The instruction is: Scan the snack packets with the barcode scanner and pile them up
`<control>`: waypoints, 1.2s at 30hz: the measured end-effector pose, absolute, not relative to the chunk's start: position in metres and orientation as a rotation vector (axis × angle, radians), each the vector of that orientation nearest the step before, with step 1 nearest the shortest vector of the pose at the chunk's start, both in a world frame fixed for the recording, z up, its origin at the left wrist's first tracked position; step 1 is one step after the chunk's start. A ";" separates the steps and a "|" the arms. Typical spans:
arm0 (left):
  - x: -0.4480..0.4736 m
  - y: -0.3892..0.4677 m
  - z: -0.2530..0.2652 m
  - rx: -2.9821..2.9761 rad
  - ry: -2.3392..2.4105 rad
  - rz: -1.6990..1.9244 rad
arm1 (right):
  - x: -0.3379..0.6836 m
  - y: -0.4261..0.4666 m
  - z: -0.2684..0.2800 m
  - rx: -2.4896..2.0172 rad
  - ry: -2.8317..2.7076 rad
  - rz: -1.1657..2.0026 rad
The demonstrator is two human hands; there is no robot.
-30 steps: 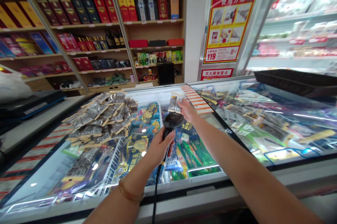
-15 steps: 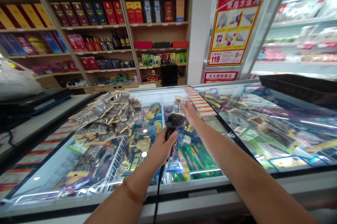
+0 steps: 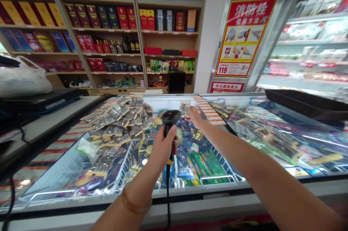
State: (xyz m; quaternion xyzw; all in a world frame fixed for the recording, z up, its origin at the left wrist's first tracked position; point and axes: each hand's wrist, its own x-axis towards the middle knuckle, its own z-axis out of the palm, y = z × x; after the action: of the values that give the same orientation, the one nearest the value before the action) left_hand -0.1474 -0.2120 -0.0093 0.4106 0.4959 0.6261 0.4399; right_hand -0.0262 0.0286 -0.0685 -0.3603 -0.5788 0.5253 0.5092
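My left hand [image 3: 165, 143] is wrapped round the handle of a black barcode scanner [image 3: 171, 116], whose cable runs down toward me. Beyond it, my right hand [image 3: 194, 115] pinches a small clear packet [image 3: 185, 108] with dark contents, over the glass top of a chest freezer [image 3: 174, 192]. To the left of the scanner, a heap of similar packets [image 3: 119, 115] with tan edges lies on the glass. Under the glass, blue bags and green packages [image 3: 205, 164] sit in white wire baskets.
At the left stands a black device [image 3: 40, 102] with a white plastic bag [image 3: 27, 77] on it. A black tray [image 3: 304, 102] rests on the freezer at the right. Shelves of boxed goods [image 3: 119, 17] and a red poster [image 3: 244, 37] are behind.
The view has tilted up a little. The scanner has moved slightly left and up, away from the packet. My right hand still holds the packet near the far side of the glass.
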 end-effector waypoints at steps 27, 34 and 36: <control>-0.224 -0.205 -0.010 0.706 1.337 1.968 | -0.092 0.019 -0.037 -0.860 -1.547 1.094; -0.156 -0.165 -0.012 0.862 1.256 1.785 | 0.171 0.027 -0.067 -1.536 -1.583 0.437; -0.140 -0.162 -0.019 0.911 1.245 1.723 | 0.234 0.026 -0.063 -1.641 -1.538 0.347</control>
State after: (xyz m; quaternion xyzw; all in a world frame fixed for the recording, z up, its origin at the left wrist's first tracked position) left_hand -0.1400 -0.1620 -0.0194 0.3604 0.4929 0.6819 0.4027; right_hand 0.2341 0.0255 -0.0633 -0.6547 -0.6135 0.1385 0.4194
